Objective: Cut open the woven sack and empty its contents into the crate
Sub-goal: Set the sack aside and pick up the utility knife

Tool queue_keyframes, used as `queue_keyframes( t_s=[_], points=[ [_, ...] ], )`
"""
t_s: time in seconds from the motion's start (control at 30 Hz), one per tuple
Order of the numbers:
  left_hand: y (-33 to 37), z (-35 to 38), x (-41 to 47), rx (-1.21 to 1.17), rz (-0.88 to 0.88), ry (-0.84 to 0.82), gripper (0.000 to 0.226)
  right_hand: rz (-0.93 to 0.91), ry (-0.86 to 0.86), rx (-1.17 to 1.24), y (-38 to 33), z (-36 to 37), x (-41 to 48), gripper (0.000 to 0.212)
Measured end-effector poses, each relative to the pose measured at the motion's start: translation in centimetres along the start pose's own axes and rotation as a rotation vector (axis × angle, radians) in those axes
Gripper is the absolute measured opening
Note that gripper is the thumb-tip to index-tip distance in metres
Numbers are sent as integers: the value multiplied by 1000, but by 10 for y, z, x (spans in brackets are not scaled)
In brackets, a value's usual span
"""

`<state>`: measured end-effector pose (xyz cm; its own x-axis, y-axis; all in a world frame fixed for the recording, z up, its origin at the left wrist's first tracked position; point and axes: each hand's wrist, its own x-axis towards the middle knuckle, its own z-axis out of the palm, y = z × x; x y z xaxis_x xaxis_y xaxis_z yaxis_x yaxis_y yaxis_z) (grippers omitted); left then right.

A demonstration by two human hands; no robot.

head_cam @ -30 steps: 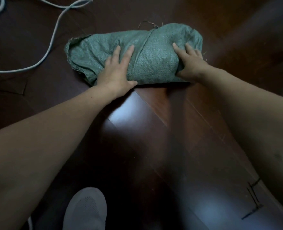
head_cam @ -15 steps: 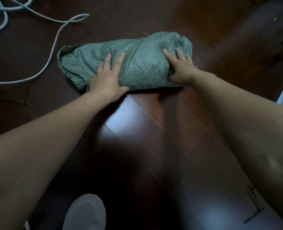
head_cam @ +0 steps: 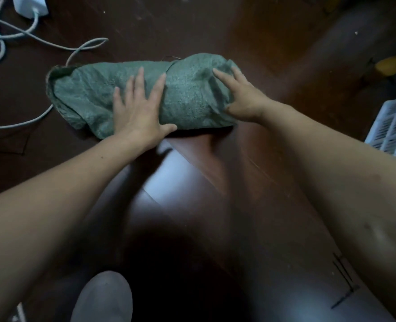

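It is dim in here, and the dark wooden floor (head_cam: 215,31) swallows most of the light. A pale bluish sheen glares off the boards between the forearms (head_cam: 53,205), with a fainter patch low on the right. Heavy shadow pools at the bottom centre beside the shoe (head_cam: 101,298). The sack (head_cam: 192,94) is evenly lit, its weave fairly sharp. The forearms look soft and stretched toward the corners, and the crate (head_cam: 394,131) at the edge is smeared.
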<state>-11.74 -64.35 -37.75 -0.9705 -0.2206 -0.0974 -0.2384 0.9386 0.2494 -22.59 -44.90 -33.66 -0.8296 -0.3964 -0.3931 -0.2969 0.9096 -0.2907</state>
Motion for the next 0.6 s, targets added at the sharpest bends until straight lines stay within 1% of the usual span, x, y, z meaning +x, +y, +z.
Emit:
queue_keyframes(
  t_s=[0.17,0.33,0.5,0.6],
  points=[
    [59,-9,2,12,120,19,97,-13,66,42,41,-31,-37,79],
    [138,-12,5,31,225,-34,95,125,113,88,119,-57,-103,84],
    [248,0,-21,108,424,-112,91,285,134,188,215,-57,-211,82],
    [327,12,-61,120,563,-192,90,387,200,206,273,-49,-296,73]
  ],
)
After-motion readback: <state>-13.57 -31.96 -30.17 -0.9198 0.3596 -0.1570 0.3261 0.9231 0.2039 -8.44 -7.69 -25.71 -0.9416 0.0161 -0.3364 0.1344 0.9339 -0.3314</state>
